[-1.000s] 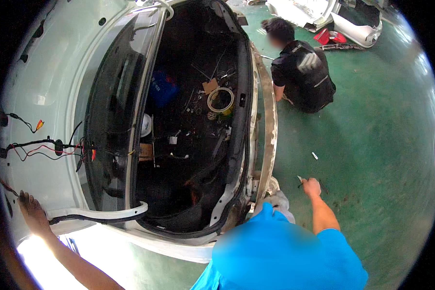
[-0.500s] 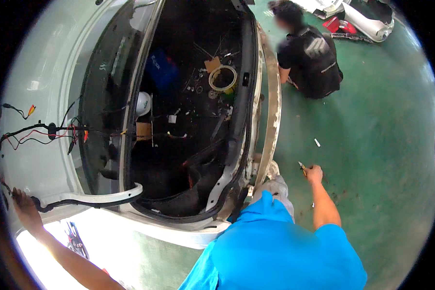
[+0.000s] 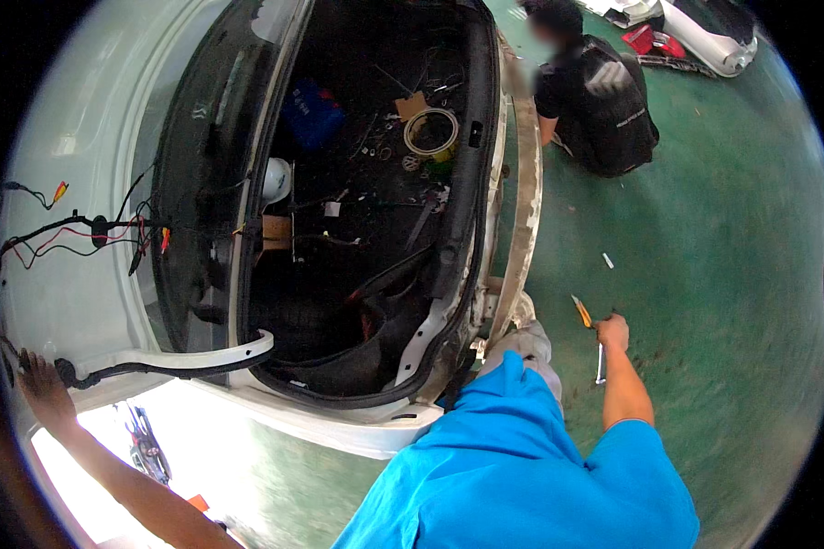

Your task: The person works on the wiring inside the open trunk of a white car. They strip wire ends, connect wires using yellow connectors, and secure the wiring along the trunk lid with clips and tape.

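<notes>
Car trunk (image 3: 357, 210): middle, open, messy, wires loose.
Floor (image 3: 723, 274): green, right side.
Left hand (image 3: 41, 389): lower left, flat on white lid (image 3: 73, 274), fingers apart.
Right hand (image 3: 613, 331): right, closed on orange-handled tool (image 3: 582, 312).

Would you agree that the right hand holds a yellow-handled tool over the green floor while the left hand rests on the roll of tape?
Not quite: in the head view the left hand rests on the raised white hatch, not the tape roll. The right hand does hold the yellow-handled tool over the green floor.
</notes>
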`<state>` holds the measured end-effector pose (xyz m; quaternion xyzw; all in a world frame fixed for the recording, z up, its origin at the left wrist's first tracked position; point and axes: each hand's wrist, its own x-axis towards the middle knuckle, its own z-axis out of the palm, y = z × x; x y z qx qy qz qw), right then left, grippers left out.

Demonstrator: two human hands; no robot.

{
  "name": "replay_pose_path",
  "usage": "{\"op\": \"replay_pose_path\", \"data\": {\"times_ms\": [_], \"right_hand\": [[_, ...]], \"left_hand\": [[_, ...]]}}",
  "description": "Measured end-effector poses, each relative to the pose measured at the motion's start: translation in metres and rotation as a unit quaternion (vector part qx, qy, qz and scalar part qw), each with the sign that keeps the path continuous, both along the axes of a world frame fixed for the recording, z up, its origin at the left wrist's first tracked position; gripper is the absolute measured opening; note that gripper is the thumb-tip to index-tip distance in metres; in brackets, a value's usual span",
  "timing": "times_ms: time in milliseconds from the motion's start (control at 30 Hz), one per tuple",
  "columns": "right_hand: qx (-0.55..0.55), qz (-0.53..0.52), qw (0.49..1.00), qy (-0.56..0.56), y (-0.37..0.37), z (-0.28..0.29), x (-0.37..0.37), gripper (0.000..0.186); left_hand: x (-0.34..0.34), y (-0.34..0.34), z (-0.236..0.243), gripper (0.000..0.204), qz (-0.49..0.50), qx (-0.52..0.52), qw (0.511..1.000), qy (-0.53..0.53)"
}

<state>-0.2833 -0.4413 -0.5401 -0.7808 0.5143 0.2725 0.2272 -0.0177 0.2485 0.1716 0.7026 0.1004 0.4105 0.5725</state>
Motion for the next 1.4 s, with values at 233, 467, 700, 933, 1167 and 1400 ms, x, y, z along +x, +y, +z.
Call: {"op": "replay_pose_path", "data": {"times_ms": [233,467,700,933,1167,1400], "right_hand": [[-0.032,-0.042,0.998,-0.04,-0.001,0.022,0.014,0.038],[-0.018,-0.022,0.999,-0.017,0.007,0.023,0.011,0.042],[0.006,0.156,0.988,-0.015,-0.015,-0.031,-0.016,0.034],[-0.07,0.373,0.922,-0.08,-0.054,-0.084,-0.023,0.029],[0.06,0.131,0.929,-0.34,0.003,-0.025,0.111,0.04],[0.26,0.269,0.755,-0.538,0.15,0.196,0.296,0.028]], "left_hand": [[-0.002,0.027,0.007,0.059,-0.033,0.064,0.997,0.011],[-0.002,0.028,0.015,0.056,-0.038,0.065,0.997,0.012],[-0.018,0.072,0.0,0.044,0.045,0.433,0.895,0.101],[-0.004,-0.067,-0.006,0.037,-0.045,0.141,0.989,0.027],[0.013,-0.07,-0.017,0.045,-0.017,0.173,0.985,0.015],[-0.008,-0.058,-0.004,0.041,0.004,0.169,0.986,0.006]]}}
